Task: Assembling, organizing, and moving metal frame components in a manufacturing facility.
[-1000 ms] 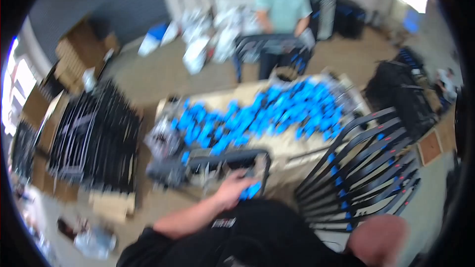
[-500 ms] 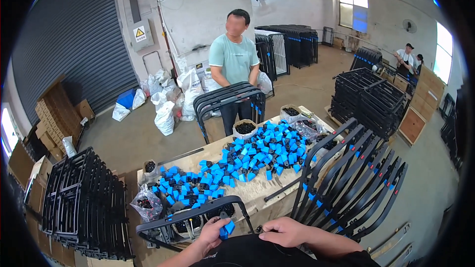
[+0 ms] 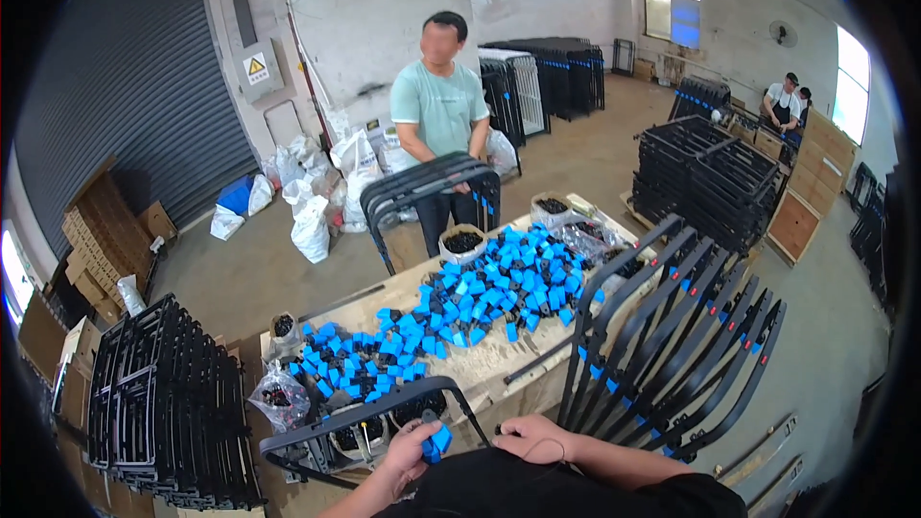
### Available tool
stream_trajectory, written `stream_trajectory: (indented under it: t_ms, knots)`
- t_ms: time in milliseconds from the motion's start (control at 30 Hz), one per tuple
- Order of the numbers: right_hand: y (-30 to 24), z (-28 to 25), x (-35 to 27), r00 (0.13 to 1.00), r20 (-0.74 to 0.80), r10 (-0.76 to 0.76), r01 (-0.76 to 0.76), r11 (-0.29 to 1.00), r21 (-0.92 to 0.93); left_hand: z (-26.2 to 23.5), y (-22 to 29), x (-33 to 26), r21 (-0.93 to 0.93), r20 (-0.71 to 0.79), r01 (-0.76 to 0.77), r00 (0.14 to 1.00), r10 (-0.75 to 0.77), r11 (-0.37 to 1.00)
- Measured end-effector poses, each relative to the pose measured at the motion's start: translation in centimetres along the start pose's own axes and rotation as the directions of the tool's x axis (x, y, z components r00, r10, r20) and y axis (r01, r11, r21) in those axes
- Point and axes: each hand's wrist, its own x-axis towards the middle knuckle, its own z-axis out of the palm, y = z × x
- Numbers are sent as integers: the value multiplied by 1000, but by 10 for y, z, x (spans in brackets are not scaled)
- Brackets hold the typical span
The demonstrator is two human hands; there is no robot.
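A smooth, angular blue piece (image 3: 439,440) with a dark upper portion sat at the fingertip side of the left grip (image 3: 411,446), which was closed on it. The right grip (image 3: 532,439) was curled, knuckles up, to the right of the piece; whether it held anything could not be told. A black tubular frame (image 3: 384,402) with rounded bends extended just beyond the left grip, near a wooden surface (image 3: 491,364) bearing loose blue-and-black parts (image 3: 499,283).

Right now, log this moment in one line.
Left hand: holds blue piece | Right hand: beside black frame, grip unclear | Table: heaped blue-and-black pieces
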Motion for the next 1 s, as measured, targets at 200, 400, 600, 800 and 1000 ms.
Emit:
stream_trajectory:
  t_ms: [200, 400, 600, 800, 1000]
  knots:
    - [12, 5, 4, 996, -64, 65, -54, 987, 151, -13, -11, 1, -30, 105, -34, 994, 37, 999]
    - [40, 6, 9, 987, -136, 84, -62, 986, 156, 2, -13, -10, -81, 115, -69, 990, 78, 994]
    - [70, 8, 14, 975, -131, 182, -162, 976, 146, -5, -33, 8, -170, 199, 66, 979, -31, 983]
    - [121, 28, 3, 965, -138, 221, -197, 966, 168, 9, -48, 5, -145, 207, 73, 978, -42, 987]
    - [124, 35, -21, 952, -106, 288, -262, 942, 209, 8, -67, -10, -171, 153, 107, 985, -80, 979]
